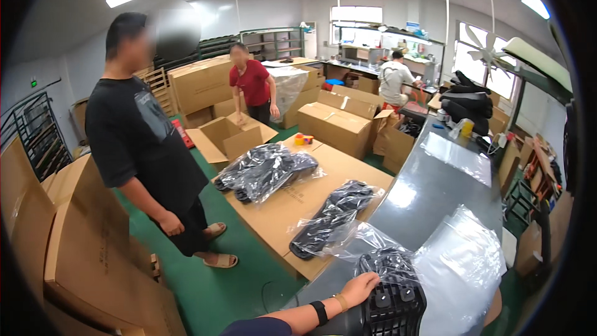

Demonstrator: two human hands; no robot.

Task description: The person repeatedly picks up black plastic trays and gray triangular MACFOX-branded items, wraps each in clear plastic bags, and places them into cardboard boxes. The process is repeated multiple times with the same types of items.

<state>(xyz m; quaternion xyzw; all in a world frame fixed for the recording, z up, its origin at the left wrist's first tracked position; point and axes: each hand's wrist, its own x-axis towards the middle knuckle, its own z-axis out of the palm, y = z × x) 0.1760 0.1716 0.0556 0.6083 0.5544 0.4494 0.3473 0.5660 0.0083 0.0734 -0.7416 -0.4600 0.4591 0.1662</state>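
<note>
My left hand (359, 289), with a black watch on its wrist, reaches in from the lower edge. Its fingers are closed on the edge of a clear plastic bag (348, 239), which covers the upper part of a black slatted plastic panel (393, 305). The panel's lower part, with two small grey pads, lies bare on the grey metal table (401, 202). To the right of it is a stack of clear plastic bags (463, 261). My right hand is out of view. Beyond the panel, another bagged black part (333, 214) rests on a flat cardboard box (273, 218).
More bagged black parts (267, 171) and tape rolls (303, 139) are on the cardboard. A person in black (143, 130) stands at the left. Someone in red (254, 84) bends over an open carton (230, 140). A third person (398, 81) sits farther back. Large cartons (99, 255) line the left.
</note>
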